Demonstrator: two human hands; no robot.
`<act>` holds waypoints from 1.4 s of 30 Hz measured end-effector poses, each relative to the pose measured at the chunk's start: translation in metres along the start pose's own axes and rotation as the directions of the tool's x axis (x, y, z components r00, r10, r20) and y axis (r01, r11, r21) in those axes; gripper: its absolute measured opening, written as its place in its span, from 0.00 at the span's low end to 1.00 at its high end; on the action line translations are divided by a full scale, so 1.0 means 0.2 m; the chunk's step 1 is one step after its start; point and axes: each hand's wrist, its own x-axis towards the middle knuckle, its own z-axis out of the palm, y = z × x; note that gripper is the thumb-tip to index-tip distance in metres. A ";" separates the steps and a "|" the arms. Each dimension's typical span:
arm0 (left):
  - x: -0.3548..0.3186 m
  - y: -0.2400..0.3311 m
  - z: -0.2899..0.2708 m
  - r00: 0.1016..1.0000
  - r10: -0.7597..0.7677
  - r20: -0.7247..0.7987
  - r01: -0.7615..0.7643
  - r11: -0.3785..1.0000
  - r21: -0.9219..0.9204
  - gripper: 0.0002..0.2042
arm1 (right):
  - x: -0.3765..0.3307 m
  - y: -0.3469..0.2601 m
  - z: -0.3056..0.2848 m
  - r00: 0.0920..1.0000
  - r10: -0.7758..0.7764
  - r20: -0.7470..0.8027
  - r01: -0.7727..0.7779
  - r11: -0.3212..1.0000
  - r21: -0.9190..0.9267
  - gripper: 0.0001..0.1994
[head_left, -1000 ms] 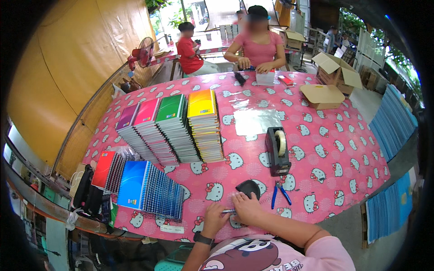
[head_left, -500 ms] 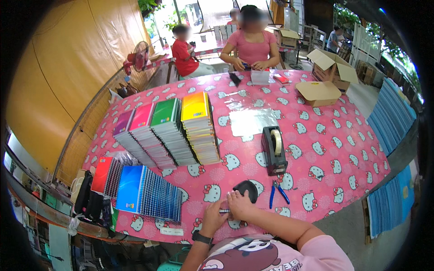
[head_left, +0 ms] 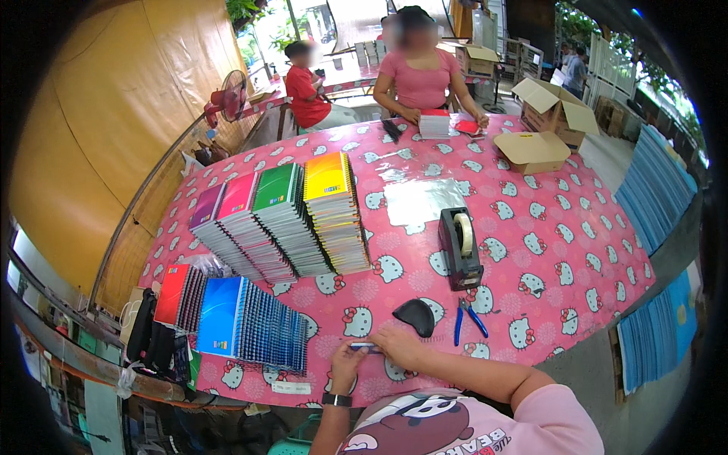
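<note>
At the near edge of the table, my left hand (head_left: pixel 347 362) is closed round one end of a thin white-and-blue notebook (head_left: pixel 365 346), seen nearly edge-on. My right hand (head_left: pixel 399 348) is curled against its other end, its fingertips mostly hidden. What looks like a thin wire coil (head_left: pixel 434 339) sticks out to the right of that hand, too faint to be sure of. Just beyond lies a black half-round dish (head_left: pixel 415 317). Blue-handled cutting pliers (head_left: pixel 470 321) rest to its right, jaws pointing away. Behind them stands a black tape dispenser (head_left: pixel 460 250) with a roll.
On the left are blue notebooks (head_left: pixel 221 315), red notebooks (head_left: pixel 173 294) and tall stacks with yellow (head_left: pixel 326 178), green, pink and purple covers. Clear plastic sheets (head_left: pixel 425 203) lie mid-table. Across sits a person (head_left: pixel 421 80) beside a notebook stack (head_left: pixel 434 125); cartons (head_left: pixel 557 114) stand far right.
My right hand has drawn back from the black dish towards me, and the notebook between my hands shows more. Across the table, the person's hands have moved apart, and a red cover now tops the stack.
</note>
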 end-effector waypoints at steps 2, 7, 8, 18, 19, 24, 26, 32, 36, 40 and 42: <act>0.00 -0.04 0.03 0.999 0.028 -0.029 -0.029 0.999 -0.039 0.12 | 0.00 -0.03 -0.02 0.955 0.213 0.205 -0.208 0.977 -0.046 0.18; 0.03 -0.12 0.05 0.997 0.038 -0.068 -0.050 0.981 -0.187 0.11 | -0.01 -0.02 -0.06 0.988 0.152 0.015 -0.149 0.982 -0.112 0.15; 0.03 -0.11 0.06 0.997 0.040 -0.062 -0.051 0.981 -0.185 0.11 | 0.00 -0.01 -0.06 0.985 0.146 0.089 -0.127 0.973 -0.191 0.14; 0.01 -0.11 0.05 0.999 -0.019 0.032 0.026 0.977 -0.211 0.09 | 0.07 -0.07 -0.06 0.956 0.292 0.035 -0.242 0.848 -0.472 0.35; 0.01 -0.12 0.03 1.000 -0.027 -0.003 0.026 0.981 -0.195 0.08 | 0.11 -0.14 -0.13 0.895 0.354 0.270 -0.233 0.889 -0.393 0.38; 0.02 -0.11 0.04 0.997 -0.065 0.048 0.073 0.976 -0.205 0.09 | 0.11 -0.04 0.05 0.776 0.521 0.355 -0.263 0.779 -0.569 0.44; 0.03 -0.10 0.03 0.996 -0.029 0.081 0.048 0.966 -0.253 0.09 | 0.11 -0.10 -0.06 0.871 0.425 0.244 -0.262 0.825 -0.501 0.44; 0.03 -0.10 0.03 0.988 -0.114 0.108 0.135 0.966 -0.221 0.09 | 0.18 -0.10 -0.05 0.759 0.534 0.373 -0.320 0.804 -0.501 0.45; 0.01 -0.15 0.03 1.000 -0.008 0.008 0.011 0.934 -0.356 0.09 | 0.15 -0.17 -0.11 0.804 0.465 0.370 -0.300 0.855 -0.423 0.44; 0.03 -0.17 0.04 0.999 -0.028 0.025 0.036 0.912 -0.409 0.10 | 0.14 -0.06 0.07 0.779 0.486 0.395 -0.271 0.830 -0.487 0.44; 0.04 -0.17 -0.01 1.000 0.018 0.005 -0.015 0.927 -0.374 0.10 | 0.20 -0.09 0.02 0.843 0.462 0.274 -0.281 0.815 -0.507 0.45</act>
